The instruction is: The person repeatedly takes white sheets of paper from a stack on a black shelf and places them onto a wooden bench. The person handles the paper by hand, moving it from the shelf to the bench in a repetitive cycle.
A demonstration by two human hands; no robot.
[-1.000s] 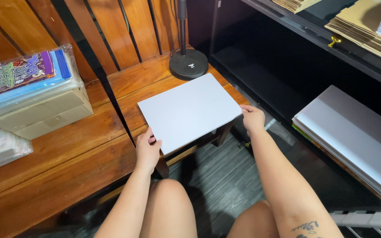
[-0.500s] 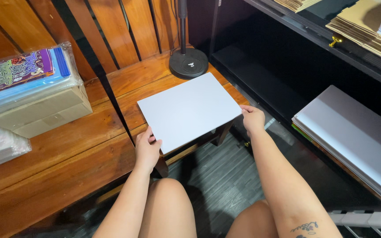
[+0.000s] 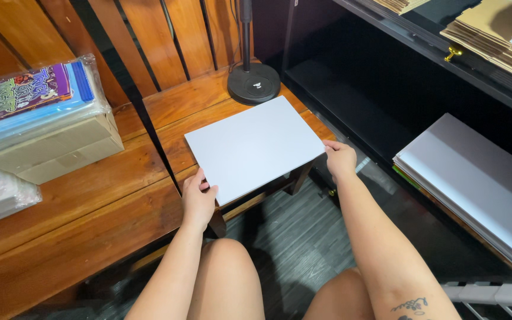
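From the head camera, a white rectangular board (image 3: 255, 146) lies flat on the small wooden bench (image 3: 173, 106), just in front of a black round stand base (image 3: 253, 83). The left hand (image 3: 198, 198) grips the board's near-left corner; the right hand (image 3: 340, 159) pinches its right corner. A stack of white sheets (image 3: 475, 184) lies well right of the board.

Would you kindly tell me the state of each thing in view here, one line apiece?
white sheet: lying flat on the small wooden table, held at two edges.
left hand: gripping the sheet's near-left corner.
right hand: pinching the sheet's right corner.
round black stand base: upright on the table.
plastic-wrapped bundle: sealed, resting on the bench.
stack of white boards: piled flat.
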